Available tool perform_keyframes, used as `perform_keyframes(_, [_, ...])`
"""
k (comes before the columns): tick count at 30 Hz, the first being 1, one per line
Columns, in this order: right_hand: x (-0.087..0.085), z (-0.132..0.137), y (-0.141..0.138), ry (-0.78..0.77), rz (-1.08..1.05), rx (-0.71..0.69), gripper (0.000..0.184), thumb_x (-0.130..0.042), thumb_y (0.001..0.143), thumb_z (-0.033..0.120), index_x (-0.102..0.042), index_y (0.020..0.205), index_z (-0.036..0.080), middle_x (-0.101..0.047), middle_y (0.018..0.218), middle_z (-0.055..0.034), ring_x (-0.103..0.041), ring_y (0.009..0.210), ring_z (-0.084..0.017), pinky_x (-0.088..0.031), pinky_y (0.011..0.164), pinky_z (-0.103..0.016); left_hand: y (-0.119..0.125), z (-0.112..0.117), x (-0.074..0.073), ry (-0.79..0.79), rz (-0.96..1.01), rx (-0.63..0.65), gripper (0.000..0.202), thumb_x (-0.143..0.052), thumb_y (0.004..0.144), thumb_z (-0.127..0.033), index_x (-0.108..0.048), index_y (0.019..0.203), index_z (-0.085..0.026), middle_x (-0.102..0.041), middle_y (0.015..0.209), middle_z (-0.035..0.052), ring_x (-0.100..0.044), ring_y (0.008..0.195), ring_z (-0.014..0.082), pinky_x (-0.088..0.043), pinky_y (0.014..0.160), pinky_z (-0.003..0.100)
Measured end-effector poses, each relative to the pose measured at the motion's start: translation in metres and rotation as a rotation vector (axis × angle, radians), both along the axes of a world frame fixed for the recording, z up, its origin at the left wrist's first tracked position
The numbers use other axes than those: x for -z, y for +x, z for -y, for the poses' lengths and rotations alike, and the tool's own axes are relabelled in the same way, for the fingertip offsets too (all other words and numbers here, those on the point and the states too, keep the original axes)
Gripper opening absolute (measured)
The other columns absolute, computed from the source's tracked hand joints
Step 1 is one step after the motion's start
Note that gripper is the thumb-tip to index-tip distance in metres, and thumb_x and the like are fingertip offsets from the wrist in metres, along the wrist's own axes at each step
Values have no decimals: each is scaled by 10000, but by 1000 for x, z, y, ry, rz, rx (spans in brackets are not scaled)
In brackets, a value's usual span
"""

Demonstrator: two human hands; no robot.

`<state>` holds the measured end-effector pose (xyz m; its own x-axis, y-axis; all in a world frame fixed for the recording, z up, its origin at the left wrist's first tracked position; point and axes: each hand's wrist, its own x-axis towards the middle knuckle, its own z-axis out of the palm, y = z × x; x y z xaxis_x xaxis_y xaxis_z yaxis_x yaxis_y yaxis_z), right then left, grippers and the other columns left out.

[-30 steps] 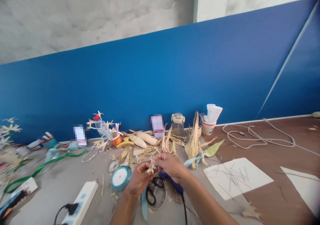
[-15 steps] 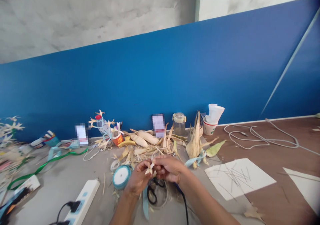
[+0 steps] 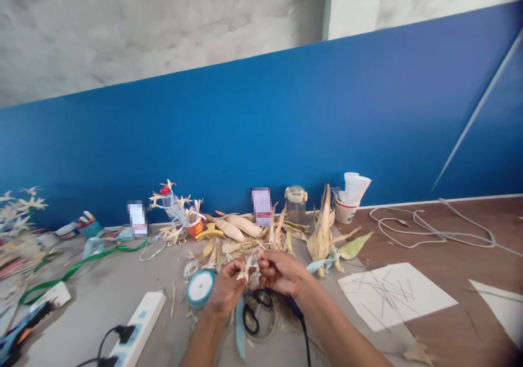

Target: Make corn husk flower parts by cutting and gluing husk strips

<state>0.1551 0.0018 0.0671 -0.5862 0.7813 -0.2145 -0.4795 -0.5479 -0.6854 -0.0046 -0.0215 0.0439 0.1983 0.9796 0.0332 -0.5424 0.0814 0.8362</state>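
Between my fingers is a small pale corn-husk flower [image 3: 244,273], its pointed petals facing down and toward me. My left hand [image 3: 227,288] pinches it from the left side. My right hand [image 3: 281,273] is closed close beside the flower, fingertips pinching a thin pale strand [image 3: 255,251]; its exact end is hard to make out. Below my hands lie scissors with black handles [image 3: 250,319] and a light blue ribbon [image 3: 239,331]. A spool of blue ribbon with a white centre [image 3: 201,288] lies left of my left hand.
Dried corn husks [image 3: 241,226] are heaped behind my hands. A power strip [image 3: 143,323] lies front left. White paper with thin wires [image 3: 392,296] is at the right, a white cable [image 3: 433,231] beyond. A lidded jar [image 3: 296,206] and a paper cup [image 3: 345,212] stand by the blue partition [image 3: 245,116].
My right hand has drawn slightly away from the flower to the right, and a gap has opened between my hands. The view has shifted a little.
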Motion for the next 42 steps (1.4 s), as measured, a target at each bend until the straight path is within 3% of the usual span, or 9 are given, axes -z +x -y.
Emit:
perform_keyframes(4, [-7, -2, 11, 126, 207, 254, 262, -673, 692, 362, -519, 623, 162, -422, 478, 90, -268, 414, -39, -213, 461, -201, -4, -2, -3, 22, 5, -40, 272, -874, 494, -221, -619, 571, -168, -579, 591, -42, -564, 614, 101, -477, 786, 281])
perform_keyframes(8, [-15, -3, 20, 460, 619, 312, 257, -578, 758, 370, -563, 610, 160, -433, 487, 63, -327, 467, -76, -231, 485, -227, -7, -5, -1, 12, 13, -59, 265, -863, 509, -222, -616, 594, -172, -609, 607, -37, -600, 643, 120, -486, 819, 303])
perform_keyframes(12, [-17, 1, 25, 766, 1137, 210, 181, -551, 776, 266, -596, 631, 168, -583, 599, 2, -499, 597, -129, -311, 560, -243, -9, -9, 5, 0, 32, -104, 251, -856, 516, -200, -640, 642, -185, -648, 645, -30, -623, 668, 134, -495, 817, 315])
perform_keyframes(15, [-19, 11, 24, 819, 1476, 30, 126, -584, 757, 259, -668, 753, 166, -701, 800, -88, -620, 758, -216, -366, 619, -278, -12, -12, 10, -16, 54, -159, 242, -849, 520, -180, -658, 667, -197, -672, 671, -20, -630, 674, 146, -507, 798, 321])
perform_keyframes(17, [-22, 20, 21, 827, 1620, -82, 187, -602, 751, 272, -689, 865, 154, -715, 930, -144, -650, 858, -275, -408, 665, -310, -13, -13, 12, -13, 75, -188, 245, -848, 523, -168, -664, 681, -208, -675, 675, -18, -625, 661, 145, -511, 804, 330])
perform_keyframes(22, [-24, 39, 16, 840, 1745, -200, 366, -603, 751, 215, -630, 1099, 107, -662, 1111, -199, -642, 990, -326, -470, 780, -362, -12, -11, 7, 14, 116, -134, 227, -854, 544, -181, -670, 677, -195, -621, 587, -40, -570, 562, 100, -511, 832, 333])
perform_keyframes(31, [2, 53, 15, 888, 1840, -81, 484, -591, 704, 117, -556, 1186, 83, -564, 1193, -238, -630, 979, -349, -497, 754, -391, -11, -11, 7, 36, 176, -93, 184, -833, 585, -161, -654, 628, -163, -613, 606, -33, -538, 561, 79, -516, 812, 338])
perform_keyframes(38, [8, 51, 17, 826, 1841, -106, 689, -535, 699, 35, -402, 1373, 84, -570, 1208, -252, -653, 952, -340, -493, 748, -381, -9, -10, 6, -5, 160, -72, 184, -828, 600, -162, -644, 617, -164, -605, 620, -33, -531, 562, 71, -514, 814, 323])
perform_keyframes(42, [9, 48, 20, 779, 1821, -104, 654, -515, 753, 82, -362, 1388, 49, -589, 1179, -260, -647, 987, -330, -488, 773, -371, -8, -9, 3, -8, 147, -73, 219, -831, 606, -197, -615, 608, -161, -586, 625, -36, -522, 560, 69, -522, 791, 311])
